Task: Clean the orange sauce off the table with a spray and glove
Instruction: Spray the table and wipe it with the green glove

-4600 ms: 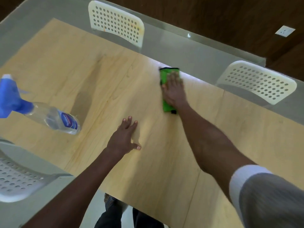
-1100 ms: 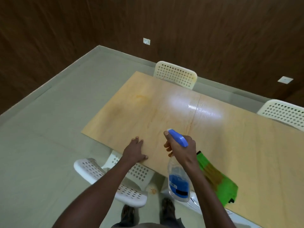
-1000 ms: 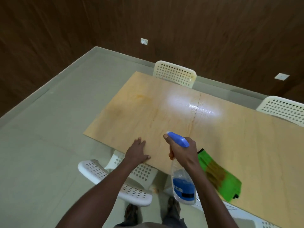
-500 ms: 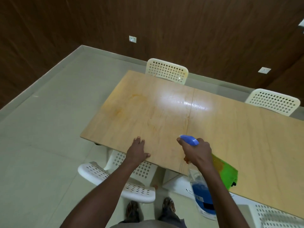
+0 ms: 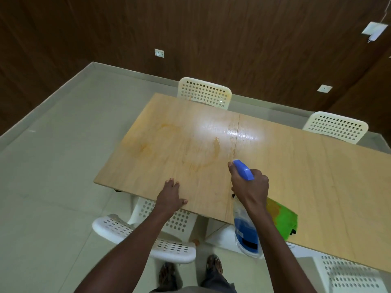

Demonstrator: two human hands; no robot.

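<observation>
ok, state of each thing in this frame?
spray bottle: held in right hand, nozzle pointing at the stains
left hand: flat on table edge
green glove: lying on table, stained orange
table: orange sauce smears remain

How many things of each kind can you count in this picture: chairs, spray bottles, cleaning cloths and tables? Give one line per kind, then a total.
White perforated chairs: 4
Spray bottle: 1, gripped by the right hand
Green cloth: 1, stained orange
Wooden table: 1, left hand resting on its edge
Total: 7
</observation>
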